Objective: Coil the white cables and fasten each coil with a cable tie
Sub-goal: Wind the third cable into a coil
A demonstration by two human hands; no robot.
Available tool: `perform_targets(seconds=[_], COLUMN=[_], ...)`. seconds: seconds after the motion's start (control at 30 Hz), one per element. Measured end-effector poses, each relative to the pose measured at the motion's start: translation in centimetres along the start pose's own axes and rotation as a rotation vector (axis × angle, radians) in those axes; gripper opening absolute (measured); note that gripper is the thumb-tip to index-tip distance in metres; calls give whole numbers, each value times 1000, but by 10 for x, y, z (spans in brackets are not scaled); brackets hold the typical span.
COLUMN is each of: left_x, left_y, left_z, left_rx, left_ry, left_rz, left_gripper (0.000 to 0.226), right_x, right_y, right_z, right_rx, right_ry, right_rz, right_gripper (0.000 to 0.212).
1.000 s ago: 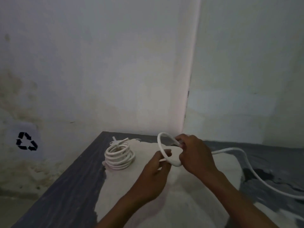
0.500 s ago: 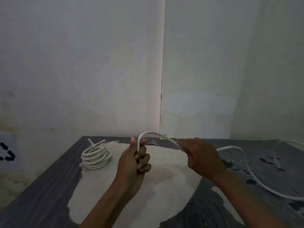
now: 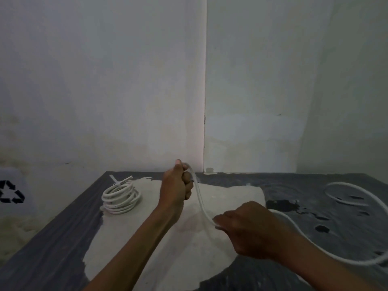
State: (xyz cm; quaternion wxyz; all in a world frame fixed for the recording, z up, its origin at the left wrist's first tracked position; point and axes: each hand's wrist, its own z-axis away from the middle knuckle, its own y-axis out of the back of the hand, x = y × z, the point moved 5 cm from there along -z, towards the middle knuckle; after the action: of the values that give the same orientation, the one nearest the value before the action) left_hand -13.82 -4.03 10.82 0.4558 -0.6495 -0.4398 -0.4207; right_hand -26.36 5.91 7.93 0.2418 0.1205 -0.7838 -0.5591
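left hand (image 3: 176,185) fists cable (image 3: 200,201) end as anchor | right hand (image 3: 249,229) pinches slack to loop | tied coil (image 3: 120,198) far left

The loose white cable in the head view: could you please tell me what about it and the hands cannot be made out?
- Loose white cable: its far end runs off the right edge.
- Left hand: how many loops it holds, hidden inside the fist.
- Right hand: its fingertips on the cable, blurred and hidden behind the hand's back.
- Finished coil: whether its cable tie is locked, too small to tell.
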Motion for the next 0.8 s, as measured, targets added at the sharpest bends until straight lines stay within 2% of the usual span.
perform_targets(seconds=[0.07, 0.1, 0.2, 0.27, 0.33, 0.4, 0.43, 0.5, 0.57, 0.63, 0.8], left_x=[-9, -13, -13, -9, -12, -16, -16, -14, -12, -12, -14], left_y=[-11, -18, -35, -41, -43, -45, -45, -47, -50, -52, -46], left_z=[8, 13, 29, 38, 48, 61, 68, 78, 85, 91, 99], left_rx=[-28, -75, -275, -403, -534, -670, -722, -753, -759, -742, -681], left_ry=[-87, -123, -186, -235, -196, -42, 71, 309, 460, 515, 525], left_rz=[-346, -416, -412, -528, -596, -426, -246, 177, 476, 607, 679], left_gripper=[38, 38, 45, 44, 33, 29, 30, 30, 29, 31, 42], right_x=[-6, -8, -7, -4, 3, 18, 26, 35, 38, 41, 39], right_y=[6, 13, 38, 55, 71, 86, 92, 97, 94, 88, 81], right_z=[-1, -2, -1, 1, 2, 1, 0, 0, 1, 5, 12], right_rx=[-68, -59, 53, 117, 152, 211, 239, 281, 297, 295, 265], right_ry=[49, 59, 92, 123, 113, 25, -19, -62, -78, -109, -149], right_rz=[-11, -8, -46, -134, -174, -251, -296, -355, -402, -443, -441], right_gripper=[15, 16, 2, 5, 12, 19, 20, 20, 21, 22, 23])
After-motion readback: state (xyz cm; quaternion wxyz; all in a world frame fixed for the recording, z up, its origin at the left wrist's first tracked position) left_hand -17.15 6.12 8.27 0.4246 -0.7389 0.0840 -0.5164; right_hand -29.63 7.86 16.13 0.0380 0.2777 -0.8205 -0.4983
